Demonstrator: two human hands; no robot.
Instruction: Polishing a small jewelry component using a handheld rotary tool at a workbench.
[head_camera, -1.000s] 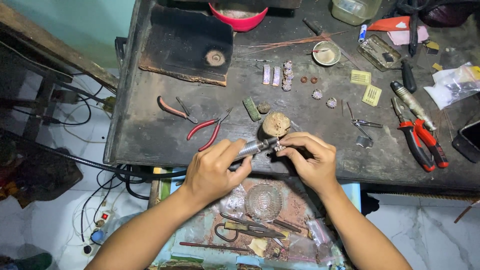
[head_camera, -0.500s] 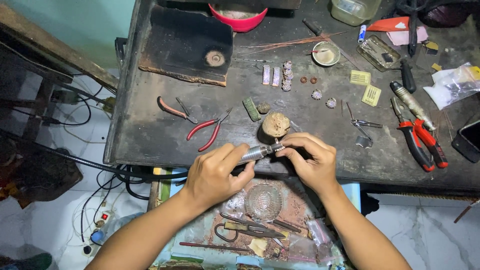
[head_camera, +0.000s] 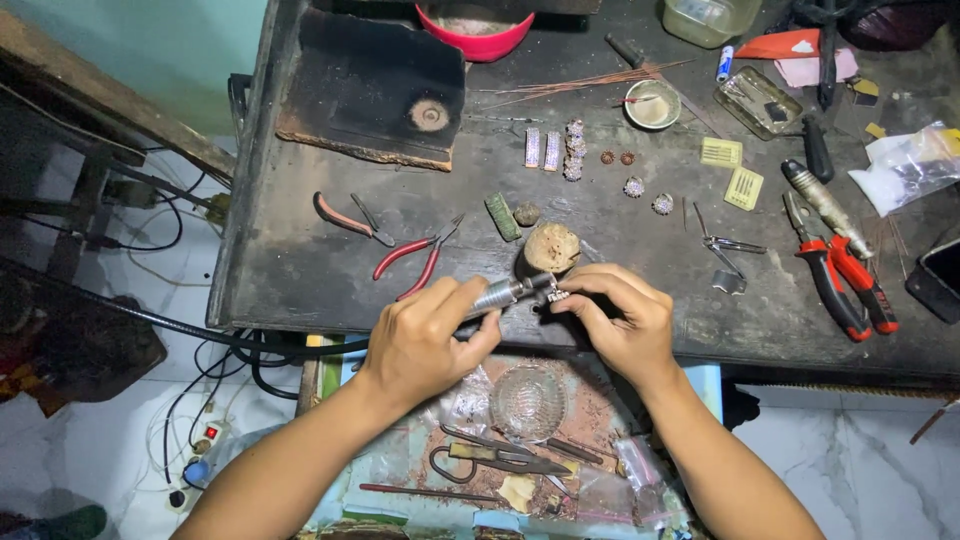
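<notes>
Dark wooden bench (head_camera: 300, 280) fills the upper frame; work sits at its lower middle edge. Risk: the rotary tool (head_camera: 505, 293) may skid and nick a fingertip, the small metal piece (head_camera: 558, 296) being barely gripped. Left hand (head_camera: 425, 340) is wrapped around the tool. Right hand (head_camera: 620, 320) pinches the piece against the tip.

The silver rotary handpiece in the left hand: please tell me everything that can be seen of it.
The silver rotary handpiece is a slim metal cylinder with a ribbed grip and a darker, narrower nose. It lies almost level, its tip pointing right, above the front edge of the dark workbench. The left hand wraps its rear part, with the thumb near the ribbed section. Its tip meets a tiny pale piece pinched by the right hand. A black flexible cable seems to run from behind the left hand.
</notes>
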